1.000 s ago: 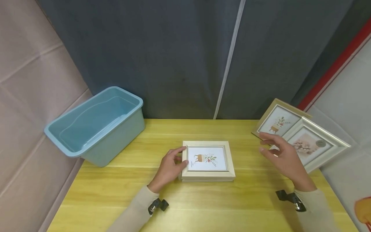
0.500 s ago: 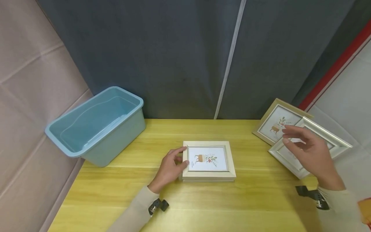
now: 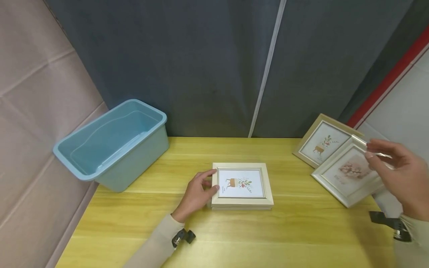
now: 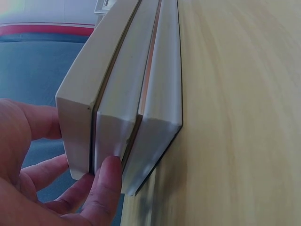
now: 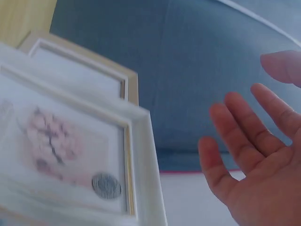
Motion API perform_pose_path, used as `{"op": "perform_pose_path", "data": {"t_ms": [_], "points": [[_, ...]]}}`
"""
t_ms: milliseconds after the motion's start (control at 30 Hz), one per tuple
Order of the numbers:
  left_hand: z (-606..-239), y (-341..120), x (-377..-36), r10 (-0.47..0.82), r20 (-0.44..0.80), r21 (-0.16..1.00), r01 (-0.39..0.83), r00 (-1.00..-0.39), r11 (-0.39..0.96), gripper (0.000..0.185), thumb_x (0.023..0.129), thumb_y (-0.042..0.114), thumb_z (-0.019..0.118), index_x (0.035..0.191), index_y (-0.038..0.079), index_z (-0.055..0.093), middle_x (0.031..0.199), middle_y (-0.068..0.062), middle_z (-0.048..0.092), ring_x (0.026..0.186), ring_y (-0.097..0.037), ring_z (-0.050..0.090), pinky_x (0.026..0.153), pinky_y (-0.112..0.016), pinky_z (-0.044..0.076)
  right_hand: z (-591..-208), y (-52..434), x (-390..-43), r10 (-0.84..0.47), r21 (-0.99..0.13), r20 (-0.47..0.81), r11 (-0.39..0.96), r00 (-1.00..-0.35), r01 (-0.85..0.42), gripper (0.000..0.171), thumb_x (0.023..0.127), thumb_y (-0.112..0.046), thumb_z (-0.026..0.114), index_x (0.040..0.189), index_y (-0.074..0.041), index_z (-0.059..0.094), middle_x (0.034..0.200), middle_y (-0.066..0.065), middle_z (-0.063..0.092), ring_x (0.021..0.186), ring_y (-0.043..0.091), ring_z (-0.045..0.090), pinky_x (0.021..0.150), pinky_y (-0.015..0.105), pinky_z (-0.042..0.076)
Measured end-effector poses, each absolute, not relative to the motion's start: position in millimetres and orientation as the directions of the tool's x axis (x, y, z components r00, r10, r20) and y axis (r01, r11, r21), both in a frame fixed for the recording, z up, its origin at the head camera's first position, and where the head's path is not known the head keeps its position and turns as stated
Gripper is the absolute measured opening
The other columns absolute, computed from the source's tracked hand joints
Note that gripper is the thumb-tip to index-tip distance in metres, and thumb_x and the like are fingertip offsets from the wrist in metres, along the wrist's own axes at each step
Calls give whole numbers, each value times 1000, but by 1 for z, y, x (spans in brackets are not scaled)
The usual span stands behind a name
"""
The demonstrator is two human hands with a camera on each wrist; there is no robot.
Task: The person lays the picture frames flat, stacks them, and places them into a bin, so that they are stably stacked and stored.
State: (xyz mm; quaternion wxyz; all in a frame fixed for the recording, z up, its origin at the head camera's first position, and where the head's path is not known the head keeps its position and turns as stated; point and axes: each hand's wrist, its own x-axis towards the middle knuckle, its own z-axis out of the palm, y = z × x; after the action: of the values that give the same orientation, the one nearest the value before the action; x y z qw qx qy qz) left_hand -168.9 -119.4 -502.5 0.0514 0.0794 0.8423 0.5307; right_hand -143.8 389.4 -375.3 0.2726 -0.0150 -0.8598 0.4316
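In the middle of the yellow desk (image 3: pixel 134 223) lies a stack of three picture frames (image 3: pixel 240 185). The left hand (image 3: pixel 196 193) holds the stack's left edge, thumb on the side and fingers curled behind. At the right edge of the view, the right hand (image 3: pixel 400 176) is spread open, fingers loose, just over a white frame (image 3: pixel 348 175). That frame leans on a tan frame (image 3: pixel 323 141). A blue tub (image 3: pixel 114 145) sits at the left.
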Motion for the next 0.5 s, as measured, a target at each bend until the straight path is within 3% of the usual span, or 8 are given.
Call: {"op": "perform_pose_path", "data": {"t_ms": [100, 300, 400, 500], "points": [[-502, -120, -169, 186, 1, 900, 82, -982, 428, 55, 97, 24, 76, 150, 27, 60, 144, -5, 60, 111, -24, 65, 72, -33, 58, -375, 399, -146, 323, -777, 435, 606, -840, -169, 43, 100, -3, 68, 143, -11, 66, 120, -31, 64, 109, -10, 57, 92, 1, 41], [-502, -120, -169, 191, 0, 893, 86, -982, 441, 56, 98, 24, 76, 151, 28, 59, 144, -5, 59, 111, -23, 65, 73, -32, 59, -381, 418, -150, 443, -806, 397, 587, -804, -75, 45, 102, -6, 66, 144, -21, 66, 122, -36, 62, 132, -7, 49, 123, 14, 22], [-503, -119, -169, 193, -1, 890, 87, -981, 448, 56, 98, 23, 76, 151, 28, 59, 145, -4, 59, 112, -23, 65, 73, -31, 58, -386, 428, -153, 503, -820, 357, 572, -787, -7, 48, 101, -6, 66, 146, -21, 64, 122, -39, 58, 138, -5, 46, 127, 19, 18], [-502, -119, -169, 193, 4, 890, 91, -981, 448, 56, 98, 22, 76, 151, 28, 59, 144, -5, 59, 112, -24, 65, 72, -31, 58, -395, 439, -156, 507, -818, 358, 575, -784, -2, 49, 99, -6, 67, 145, -20, 66, 133, -32, 61, 145, -2, 42, 130, 24, 15]]}}
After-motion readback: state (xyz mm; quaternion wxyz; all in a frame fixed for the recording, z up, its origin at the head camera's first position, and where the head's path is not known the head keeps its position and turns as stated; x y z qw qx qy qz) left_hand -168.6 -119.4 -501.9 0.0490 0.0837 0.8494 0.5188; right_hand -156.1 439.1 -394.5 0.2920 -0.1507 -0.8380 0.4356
